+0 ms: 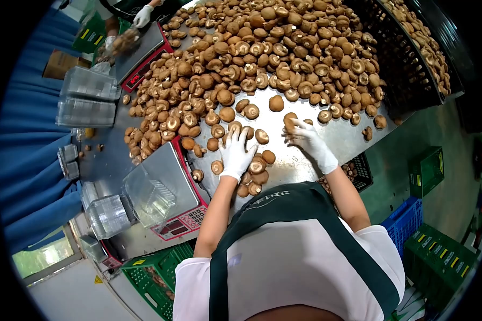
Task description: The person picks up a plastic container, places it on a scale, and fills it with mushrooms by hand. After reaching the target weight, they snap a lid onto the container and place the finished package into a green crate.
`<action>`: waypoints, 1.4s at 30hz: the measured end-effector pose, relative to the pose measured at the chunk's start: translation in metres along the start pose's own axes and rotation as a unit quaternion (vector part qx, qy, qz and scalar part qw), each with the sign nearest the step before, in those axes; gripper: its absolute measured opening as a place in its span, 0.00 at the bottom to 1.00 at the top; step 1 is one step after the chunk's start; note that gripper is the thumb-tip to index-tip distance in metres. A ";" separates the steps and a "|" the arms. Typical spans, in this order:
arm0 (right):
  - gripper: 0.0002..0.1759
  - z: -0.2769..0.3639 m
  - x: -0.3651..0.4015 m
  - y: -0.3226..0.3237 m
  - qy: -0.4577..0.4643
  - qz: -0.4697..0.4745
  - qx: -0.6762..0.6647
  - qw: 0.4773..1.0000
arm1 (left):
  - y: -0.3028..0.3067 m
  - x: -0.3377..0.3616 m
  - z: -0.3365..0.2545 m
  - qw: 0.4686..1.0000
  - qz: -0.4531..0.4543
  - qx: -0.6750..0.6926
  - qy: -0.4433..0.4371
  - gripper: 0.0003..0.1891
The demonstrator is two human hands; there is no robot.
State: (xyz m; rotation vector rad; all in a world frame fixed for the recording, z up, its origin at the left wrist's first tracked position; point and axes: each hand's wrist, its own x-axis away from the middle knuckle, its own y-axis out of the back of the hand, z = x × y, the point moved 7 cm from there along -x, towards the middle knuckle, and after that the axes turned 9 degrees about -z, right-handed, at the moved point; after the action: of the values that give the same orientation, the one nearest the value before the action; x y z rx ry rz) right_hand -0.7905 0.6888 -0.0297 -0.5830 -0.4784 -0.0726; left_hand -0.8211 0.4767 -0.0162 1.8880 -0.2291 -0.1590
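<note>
My left hand (237, 154), in a white glove, lies with fingers spread over a small cluster of brown shiitake mushrooms (257, 165) on the metal table. A mushroom cap shows just beyond its fingertips. My right hand (311, 144), also gloved in white, is to the right, its thumb and fingers closed on a shiitake mushroom (290, 121). Part of that mushroom is hidden by the fingers. Between and ahead of my hands a few single mushrooms (262, 136) rest apart from the big heap (284, 48).
A red-edged scale (182, 184) with a clear plastic tray (150, 195) stands left of me. Stacked clear trays (88, 96) line the table's left side. A black crate (412, 53) of mushrooms is at the far right. Across the table, another person's gloved hand (143, 16) is near a second scale (139, 53).
</note>
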 end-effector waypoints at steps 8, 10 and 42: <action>0.09 0.015 -0.006 0.024 0.008 -0.086 0.002 0.996 | 0.025 0.045 0.022 0.994 -0.082 0.040 -0.062 0.23; 0.09 0.030 -0.024 0.012 0.035 -0.149 0.124 0.980 | 0.042 0.048 0.032 0.985 -0.145 0.078 -0.042 0.18; 0.11 -0.062 -0.099 -0.168 0.348 0.184 0.792 0.467 | 0.046 0.133 0.041 0.983 -0.146 0.058 0.091 0.36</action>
State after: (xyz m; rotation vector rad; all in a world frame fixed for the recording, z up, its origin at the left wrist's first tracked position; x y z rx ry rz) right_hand -0.8862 0.5077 -0.0335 1.2520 0.5214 0.5256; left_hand -0.7042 0.3931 0.0142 2.0320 0.1686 -0.1744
